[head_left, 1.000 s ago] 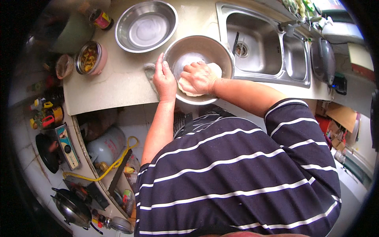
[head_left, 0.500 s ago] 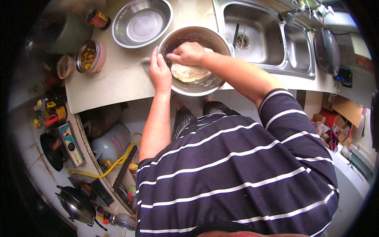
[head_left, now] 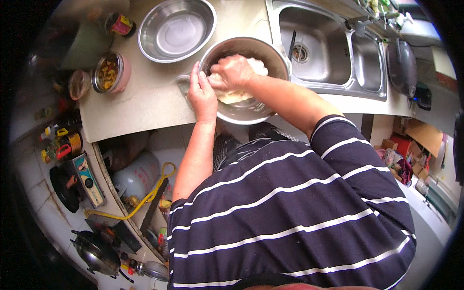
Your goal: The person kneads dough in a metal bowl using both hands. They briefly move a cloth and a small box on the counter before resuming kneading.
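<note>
A deep steel bowl (head_left: 278,107) stands at the counter's front edge in front of me, with a lump of pale dough (head_left: 235,97) inside. My left hand (head_left: 202,94) grips the bowl's left rim, its fingers pointing up along the wall. Down in the bowl, my right hand (head_left: 232,71) presses into the dough with fingers curled; the fingertips are partly buried or hidden. Dough bulges out on the hand's far right side and on its near side. Behind the bowl to the left sits a wide, shallow steel basin (head_left: 177,31) with nothing in it.
A double steel sink (head_left: 316,50) lies to the right, a dark stick resting in it. On the left stand a pink container (head_left: 123,72) of yellowish food and a dark jar (head_left: 121,25). A cloth (head_left: 182,83) is beside the bowl. Below are a gas cylinder (head_left: 137,176) and yellow hose (head_left: 152,195).
My right hand has shifted over the dough, and more dough shows on its far right side. The bowl sits slightly nearer me. My left hand keeps its grip on the rim.
</note>
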